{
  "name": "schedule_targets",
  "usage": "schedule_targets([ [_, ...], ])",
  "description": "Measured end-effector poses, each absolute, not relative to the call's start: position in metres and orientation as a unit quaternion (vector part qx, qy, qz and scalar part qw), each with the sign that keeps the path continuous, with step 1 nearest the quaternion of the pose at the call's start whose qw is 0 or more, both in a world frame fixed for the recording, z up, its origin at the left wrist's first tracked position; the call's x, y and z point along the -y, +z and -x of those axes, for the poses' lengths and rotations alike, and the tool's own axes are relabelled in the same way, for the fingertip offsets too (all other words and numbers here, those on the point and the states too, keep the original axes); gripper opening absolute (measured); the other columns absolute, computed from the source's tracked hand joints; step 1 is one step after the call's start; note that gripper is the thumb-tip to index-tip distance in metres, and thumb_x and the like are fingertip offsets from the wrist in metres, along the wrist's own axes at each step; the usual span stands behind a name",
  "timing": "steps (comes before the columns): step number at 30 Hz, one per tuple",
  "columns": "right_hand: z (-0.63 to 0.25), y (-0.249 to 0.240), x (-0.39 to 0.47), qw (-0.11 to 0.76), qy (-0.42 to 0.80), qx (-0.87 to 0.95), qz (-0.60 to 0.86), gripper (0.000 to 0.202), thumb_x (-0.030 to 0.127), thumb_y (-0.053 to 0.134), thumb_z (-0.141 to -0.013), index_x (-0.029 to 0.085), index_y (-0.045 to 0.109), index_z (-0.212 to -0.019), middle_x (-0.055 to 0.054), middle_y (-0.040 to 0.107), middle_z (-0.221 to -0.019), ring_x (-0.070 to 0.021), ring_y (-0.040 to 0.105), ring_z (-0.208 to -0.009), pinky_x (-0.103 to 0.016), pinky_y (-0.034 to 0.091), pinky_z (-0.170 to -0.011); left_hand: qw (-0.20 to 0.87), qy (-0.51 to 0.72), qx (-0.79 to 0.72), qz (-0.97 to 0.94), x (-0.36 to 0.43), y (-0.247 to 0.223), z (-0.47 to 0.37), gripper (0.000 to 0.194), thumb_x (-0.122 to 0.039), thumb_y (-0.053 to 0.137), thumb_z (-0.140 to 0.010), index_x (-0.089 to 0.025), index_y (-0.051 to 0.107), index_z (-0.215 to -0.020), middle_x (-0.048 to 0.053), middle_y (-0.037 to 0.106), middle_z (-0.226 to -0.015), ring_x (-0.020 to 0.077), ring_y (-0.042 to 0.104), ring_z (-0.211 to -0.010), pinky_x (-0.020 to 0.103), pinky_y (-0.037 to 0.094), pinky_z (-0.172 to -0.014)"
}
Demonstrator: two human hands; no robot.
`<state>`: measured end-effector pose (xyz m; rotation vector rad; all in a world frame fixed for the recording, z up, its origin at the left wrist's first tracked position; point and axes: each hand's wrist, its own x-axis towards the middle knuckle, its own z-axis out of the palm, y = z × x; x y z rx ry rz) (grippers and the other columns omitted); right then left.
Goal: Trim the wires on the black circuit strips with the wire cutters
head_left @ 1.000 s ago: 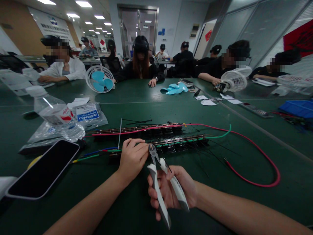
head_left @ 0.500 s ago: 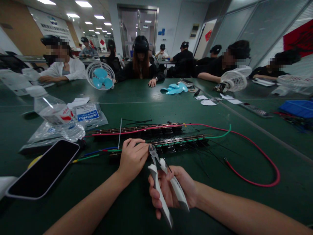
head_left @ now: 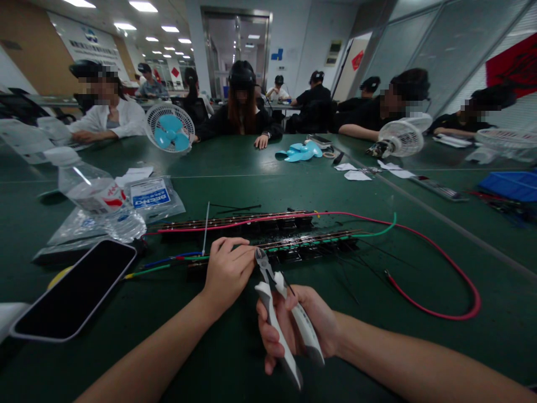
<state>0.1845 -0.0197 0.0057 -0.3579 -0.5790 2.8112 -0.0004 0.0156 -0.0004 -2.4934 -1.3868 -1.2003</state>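
Note:
Two long dark strips with wires along them lie on the green table. My left hand (head_left: pixel 229 271) is closed over the left part of the nearer strip (head_left: pixel 310 243); its fingertips hide what they grip. Wrapped round the grey-white handles of the cutting pliers (head_left: pixel 289 322) is my right hand (head_left: pixel 300 322). The plier jaws are beside my left fingertips, at the strip. A red wire (head_left: pixel 451 257) runs along the farther strip (head_left: pixel 277 221) and loops to the right. A green wire (head_left: pixel 380 232) curves up past the nearer strip's right end. A pale cable tie (head_left: pixel 206 229) stands up left of my left hand.
On the left are a phone (head_left: pixel 78 291), a plastic bottle (head_left: pixel 100 196) and a plastic bag (head_left: pixel 161 198). Blue fan blades (head_left: pixel 300 151), a caged fan (head_left: pixel 170 129) and a blue tray (head_left: pixel 514 184) lie farther off. Several people sit beyond.
My right fingers and the plier handles have shifted slightly to the right, with the jaws still at the same spot. Across the table, the caged fan has moved a little left and its blades have turned.

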Motion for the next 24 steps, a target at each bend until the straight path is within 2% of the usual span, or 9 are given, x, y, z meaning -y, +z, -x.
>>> schedule_targets([
  [10, -0.1828, 0.0027, 0.025, 0.154, 0.958, 0.207, 0.125, 0.031, 0.032, 0.044, -0.066, 0.012, 0.055, -0.087, -0.003, 0.054, -0.065, -0.0164, 0.05, -0.058, -0.04, 0.039, -0.072, 0.016, -0.382, 0.456, 0.804, -0.014, -0.0002, -0.0004, 0.018, -0.017, 0.053, -0.089, -0.024, 0.069, -0.092, 0.0, 0.074, -0.095, 0.0225, 0.06, -0.099, 0.043, 0.034, -0.089],
  [15, -0.181, 0.0034, 0.0246, 0.162, 0.955, 0.207, 0.133, 0.033, 0.03, 0.044, -0.064, 0.011, 0.057, -0.088, -0.006, 0.06, -0.069, -0.0186, 0.054, -0.062, -0.039, 0.04, -0.073, 0.017, -0.392, 0.456, 0.799, -0.0155, -0.0002, -0.0006, 0.018, -0.018, 0.053, -0.09, -0.023, 0.07, -0.09, 0.0, 0.075, -0.093, 0.0226, 0.06, -0.097, 0.043, 0.034, -0.089],
  [19, -0.1802, 0.0061, 0.0243, 0.176, 0.949, 0.214, 0.151, 0.046, 0.03, 0.045, -0.061, 0.006, 0.06, -0.096, -0.013, 0.064, -0.079, -0.0219, 0.058, -0.074, -0.036, 0.041, -0.075, 0.016, -0.393, 0.455, 0.799, -0.0156, 0.0004, -0.0005, 0.018, -0.019, 0.053, -0.09, -0.023, 0.07, -0.091, 0.001, 0.075, -0.092, 0.0226, 0.061, -0.096, 0.044, 0.035, -0.088],
  [24, -0.1825, 0.0102, 0.0248, 0.197, 0.935, 0.232, 0.184, 0.055, 0.03, 0.047, -0.062, -0.002, 0.061, -0.104, -0.015, 0.063, -0.087, -0.0185, 0.057, -0.075, -0.029, 0.039, -0.072, 0.015, -0.395, 0.455, 0.798, -0.0153, 0.0002, 0.0001, 0.018, -0.019, 0.053, -0.09, -0.023, 0.07, -0.093, 0.001, 0.075, -0.091, 0.0226, 0.061, -0.096, 0.044, 0.035, -0.089],
])
